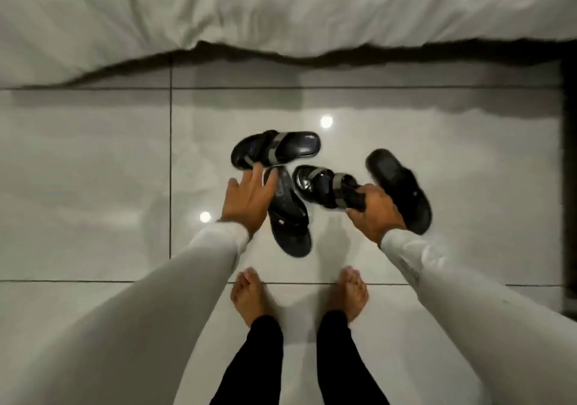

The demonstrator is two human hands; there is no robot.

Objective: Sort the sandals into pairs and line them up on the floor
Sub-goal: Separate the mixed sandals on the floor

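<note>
Glossy pale tiled floor [93, 170] with a white duvet [281, 8] overhanging along the far side; two ceiling-light reflections on the tiles. Landmark: the person's bare feet [249, 292], standing on a grout line. Four dark sandals lie in a loose cluster on the floor just beyond the feet, none yet paired or aligned. Left to right: the left hand [246, 200], beyond and slightly left of the feet, has its fingers spread apart, fingertips touching the near edge of the far grey-strapped sandal [276, 148], which lies crosswise at the far side of the cluster; nothing gripped. Beside that hand, directly beyond the feet, a black thong sandal [288, 217] lies lengthwise on the tile. Next, a second grey-strapped sandal [324, 189] is raised and tilted, its heel end clamped in the curled fingers of the right hand [376, 211], beyond and right of the feet. Furthest right, a second black thong sandal [402, 186] lies angled, partly behind that hand. Judgement: task barely begun. Two matching pairs are identifiable, but sorting has reached only the first pick-up; both pairs remain to be joined and lined up.
</note>
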